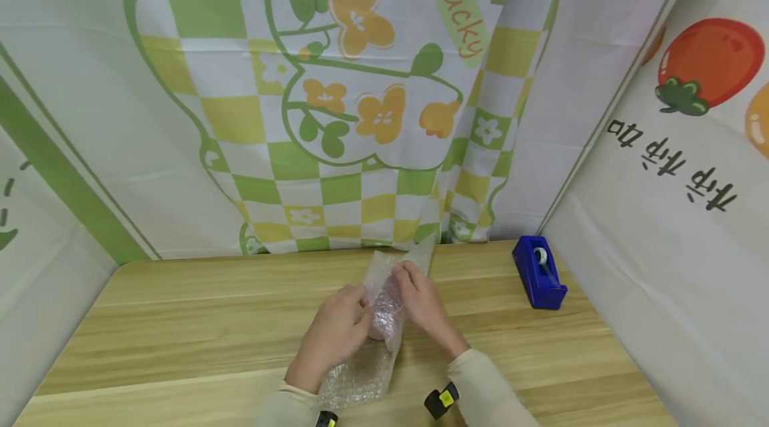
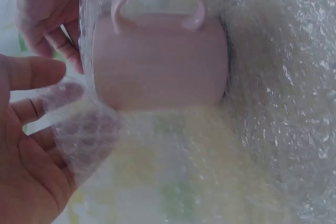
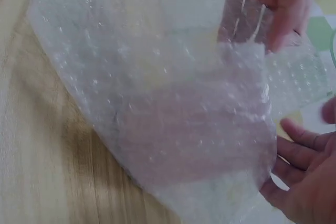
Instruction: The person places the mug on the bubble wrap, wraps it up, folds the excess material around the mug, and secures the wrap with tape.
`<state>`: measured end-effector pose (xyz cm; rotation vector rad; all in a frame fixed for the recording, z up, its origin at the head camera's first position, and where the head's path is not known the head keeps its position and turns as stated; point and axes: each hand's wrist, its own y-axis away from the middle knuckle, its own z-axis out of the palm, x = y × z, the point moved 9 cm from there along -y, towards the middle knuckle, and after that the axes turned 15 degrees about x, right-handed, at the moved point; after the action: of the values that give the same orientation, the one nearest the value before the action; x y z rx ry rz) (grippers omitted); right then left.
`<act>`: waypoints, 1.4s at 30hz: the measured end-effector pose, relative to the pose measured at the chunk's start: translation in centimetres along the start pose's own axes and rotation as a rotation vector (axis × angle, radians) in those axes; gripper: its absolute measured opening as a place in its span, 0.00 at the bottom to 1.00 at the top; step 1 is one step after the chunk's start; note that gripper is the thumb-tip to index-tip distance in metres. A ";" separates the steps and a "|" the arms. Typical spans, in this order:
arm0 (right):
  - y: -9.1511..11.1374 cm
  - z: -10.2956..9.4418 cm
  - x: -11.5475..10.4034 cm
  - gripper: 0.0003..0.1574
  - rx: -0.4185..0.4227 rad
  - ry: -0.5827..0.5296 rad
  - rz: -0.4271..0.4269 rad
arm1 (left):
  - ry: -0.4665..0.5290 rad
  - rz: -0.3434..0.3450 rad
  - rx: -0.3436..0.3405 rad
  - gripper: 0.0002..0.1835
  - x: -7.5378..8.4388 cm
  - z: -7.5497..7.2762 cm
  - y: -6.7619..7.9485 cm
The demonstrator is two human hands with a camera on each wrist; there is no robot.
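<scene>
A pink mug (image 2: 157,64) lies on its side in a sheet of clear bubble wrap (image 1: 360,377). In the left wrist view its handle shows; in the right wrist view only a pink shape appears through the wrap. My left hand (image 1: 338,330) is at the left of the bundle, its bent fingers holding a flap of wrap and partly covered by it. At the far right side, my right hand (image 1: 423,300) touches the edge of the wrap with loosely bent fingers, its thumb apart from the sheet in the right wrist view.
A blue tape dispenser (image 1: 531,280) with a roll of tape stands at the right on the wooden table (image 1: 198,327). A patterned curtain (image 1: 360,200) hangs along the table's back edge, and a printed cloth (image 1: 679,227) borders the right side.
</scene>
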<state>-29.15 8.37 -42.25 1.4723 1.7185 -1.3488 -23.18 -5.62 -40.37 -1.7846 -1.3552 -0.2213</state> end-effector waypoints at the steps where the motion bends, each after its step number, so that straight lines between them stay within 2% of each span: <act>1: -0.1 -0.3 0.3 0.21 0.012 -0.049 0.041 | -0.034 0.027 0.003 0.05 0.4 0.1 0.0; 5: -0.5 -1.1 0.9 0.24 0.044 -0.195 0.108 | -0.142 0.107 0.025 0.05 1.5 0.5 0.2; 8: -0.4 -1.5 1.0 0.21 0.060 -0.189 0.089 | -0.198 0.134 0.035 0.04 1.8 0.7 0.3; 14: 0.1 -1.6 1.2 0.12 0.045 -0.206 0.048 | -0.266 0.120 0.014 0.09 2.3 0.9 0.4; 16: 0.2 -1.9 1.1 0.12 0.053 -0.178 0.015 | -0.291 0.122 0.013 0.11 2.5 0.9 0.4; 19: 0.3 -2.5 0.8 0.13 0.092 -0.071 -0.031 | -0.319 0.127 0.008 0.15 2.8 0.9 0.4; 23: 0.5 -3.1 1.0 0.13 0.107 0.066 0.002 | -0.347 0.112 -0.013 0.24 2.8 1.0 0.4; 26: 0.8 -3.2 1.4 0.12 0.082 0.065 0.062 | -0.361 0.101 -0.002 0.29 2.7 1.0 0.4; 31: 1.1 -3.5 1.9 0.07 0.077 0.016 0.128 | -0.356 0.109 0.091 0.27 3.0 0.7 0.4; 34: 1.3 -3.5 2.5 0.04 0.078 -0.033 0.181 | -0.347 0.071 0.134 0.27 2.8 0.7 0.3; 40: 1.9 -2.8 4.6 0.06 0.039 -0.251 0.355 | -0.305 -0.092 0.172 0.36 1.7 1.2 0.3; 42: 2.1 -2.7 5.2 0.06 0.022 -0.288 0.396 | -0.285 -0.133 0.191 0.37 1.4 1.3 0.3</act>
<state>-28.11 12.85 -46.39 1.4526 1.1646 -1.2898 -22.83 -3.74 -40.51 -1.6105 -1.6396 0.0940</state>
